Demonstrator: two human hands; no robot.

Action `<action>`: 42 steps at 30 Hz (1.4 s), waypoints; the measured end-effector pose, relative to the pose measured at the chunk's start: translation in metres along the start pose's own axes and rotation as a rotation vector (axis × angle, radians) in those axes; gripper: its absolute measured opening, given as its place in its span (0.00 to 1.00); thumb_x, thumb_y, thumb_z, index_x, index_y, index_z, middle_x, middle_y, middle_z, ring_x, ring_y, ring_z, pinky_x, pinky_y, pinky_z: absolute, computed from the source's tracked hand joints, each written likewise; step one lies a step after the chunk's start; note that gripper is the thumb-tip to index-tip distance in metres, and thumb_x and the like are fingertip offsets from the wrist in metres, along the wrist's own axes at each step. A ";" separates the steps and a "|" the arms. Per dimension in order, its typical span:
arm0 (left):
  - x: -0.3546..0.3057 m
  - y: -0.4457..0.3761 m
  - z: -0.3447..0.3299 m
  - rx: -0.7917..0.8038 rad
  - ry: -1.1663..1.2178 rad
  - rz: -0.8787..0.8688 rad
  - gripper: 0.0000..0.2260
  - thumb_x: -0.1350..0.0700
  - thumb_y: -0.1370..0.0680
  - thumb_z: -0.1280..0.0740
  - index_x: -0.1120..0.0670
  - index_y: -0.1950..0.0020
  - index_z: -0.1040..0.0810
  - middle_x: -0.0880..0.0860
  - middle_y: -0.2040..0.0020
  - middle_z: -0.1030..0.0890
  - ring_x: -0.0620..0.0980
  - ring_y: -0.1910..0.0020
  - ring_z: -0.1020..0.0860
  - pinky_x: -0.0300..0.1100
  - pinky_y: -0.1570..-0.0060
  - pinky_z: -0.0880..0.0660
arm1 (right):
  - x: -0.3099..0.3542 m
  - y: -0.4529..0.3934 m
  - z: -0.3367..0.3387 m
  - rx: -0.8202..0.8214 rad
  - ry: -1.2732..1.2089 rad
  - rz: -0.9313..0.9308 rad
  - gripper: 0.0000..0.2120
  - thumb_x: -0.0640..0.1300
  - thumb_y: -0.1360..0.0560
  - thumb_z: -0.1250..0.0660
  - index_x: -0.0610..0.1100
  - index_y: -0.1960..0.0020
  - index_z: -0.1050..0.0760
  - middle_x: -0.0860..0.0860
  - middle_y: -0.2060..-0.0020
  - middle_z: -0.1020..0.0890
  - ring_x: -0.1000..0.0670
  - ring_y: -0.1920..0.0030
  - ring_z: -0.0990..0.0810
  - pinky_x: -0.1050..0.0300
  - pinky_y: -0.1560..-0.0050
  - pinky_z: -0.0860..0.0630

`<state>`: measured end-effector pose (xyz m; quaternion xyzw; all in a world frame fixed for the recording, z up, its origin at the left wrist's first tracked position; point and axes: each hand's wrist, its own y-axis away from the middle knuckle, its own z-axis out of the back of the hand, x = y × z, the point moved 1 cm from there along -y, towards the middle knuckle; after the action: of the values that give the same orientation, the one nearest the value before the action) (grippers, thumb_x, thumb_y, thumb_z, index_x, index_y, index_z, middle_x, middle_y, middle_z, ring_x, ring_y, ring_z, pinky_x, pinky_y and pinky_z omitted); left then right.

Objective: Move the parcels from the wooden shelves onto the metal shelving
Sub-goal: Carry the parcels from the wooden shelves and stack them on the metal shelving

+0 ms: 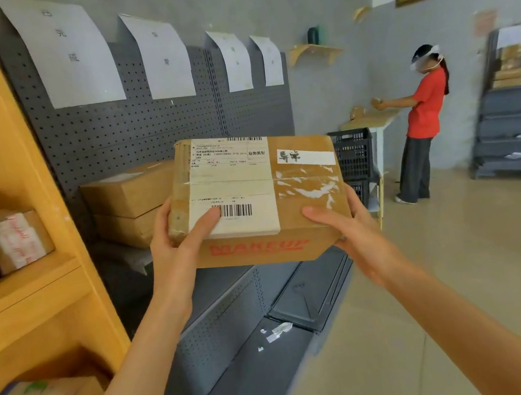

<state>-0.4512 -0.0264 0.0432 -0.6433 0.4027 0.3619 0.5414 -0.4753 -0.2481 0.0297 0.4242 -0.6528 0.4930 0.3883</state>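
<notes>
parcel (254,198): brown, red lettering, white label | shelving (142,127): dark grey, perforated | shelves (4,193): orange-yellow

Both hands, left hand (180,246) and right hand (348,227), hold a cardboard parcel (262,197).

The box (262,197) is matt brown cardboard with glossy clear tape and a white paper label. The shelving (135,128) is dark grey perforated metal; the shelves (23,284) are smooth yellowish wood.
</notes>
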 end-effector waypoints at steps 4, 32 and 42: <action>0.030 -0.043 -0.029 -0.021 0.011 -0.002 0.19 0.57 0.26 0.31 0.36 0.50 0.36 0.35 0.53 0.26 0.33 0.53 0.26 0.31 0.57 0.31 | -0.019 -0.053 0.020 -0.006 0.006 -0.017 0.39 0.48 0.38 0.21 0.55 0.32 0.35 0.55 0.44 0.19 0.55 0.47 0.18 0.60 0.53 0.22; 0.147 -0.390 -0.179 -0.348 -0.112 -0.116 0.28 0.47 0.34 0.25 0.50 0.36 0.26 0.45 0.46 0.18 0.44 0.49 0.19 0.42 0.50 0.22 | -0.088 -0.515 0.079 0.235 -0.121 -0.015 0.33 0.56 0.39 0.27 0.52 0.35 0.28 0.56 0.46 0.18 0.58 0.49 0.18 0.62 0.55 0.24; 0.159 -0.471 -0.188 -0.681 -0.199 -0.129 0.17 0.44 0.29 0.29 0.49 0.45 0.26 0.47 0.49 0.20 0.40 0.57 0.20 0.33 0.67 0.25 | -0.104 -0.646 0.037 0.559 -0.163 -0.040 0.24 0.56 0.32 0.28 0.53 0.38 0.26 0.54 0.45 0.18 0.54 0.45 0.19 0.50 0.40 0.25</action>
<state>0.0482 -0.1901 0.1195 -0.7726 0.1629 0.5010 0.3543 0.1620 -0.3654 0.1291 0.5658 -0.5123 0.6102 0.2124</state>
